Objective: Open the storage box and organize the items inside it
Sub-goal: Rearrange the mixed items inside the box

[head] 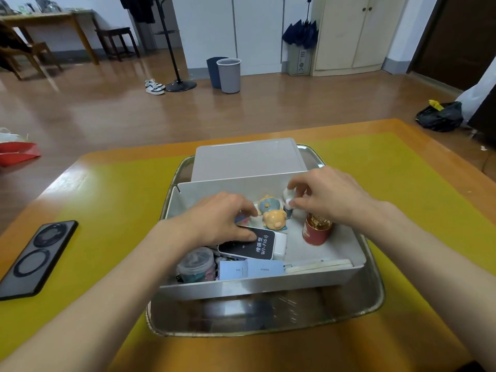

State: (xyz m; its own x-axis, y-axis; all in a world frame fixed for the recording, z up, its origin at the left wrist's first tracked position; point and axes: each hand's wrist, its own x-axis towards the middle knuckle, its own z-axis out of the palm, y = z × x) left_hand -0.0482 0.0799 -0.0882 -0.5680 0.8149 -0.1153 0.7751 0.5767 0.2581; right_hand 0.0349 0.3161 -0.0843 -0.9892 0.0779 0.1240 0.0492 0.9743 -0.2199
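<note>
The white storage box (346,245) stands open in a steel tray (268,315), and its lid (248,159) lies flat behind it. Inside are a yellow-and-blue bear figure (271,213), a red and gold tin (316,229), a black-faced Wi-Fi device (251,247), a clear round tub (197,263), pale blue packets (255,268) and white sticks (319,264). My left hand (222,220) rests on the Wi-Fi device, fingertips on a colourful card. My right hand (326,196) pinches a small white item (288,197) at the back right corner of the box.
A black phone (37,257) lies on the yellow mat (107,210) at the left. The wooden table edge runs beyond the mat. Far off on the floor are two bins (228,75), shoes, a coat stand and a black bag.
</note>
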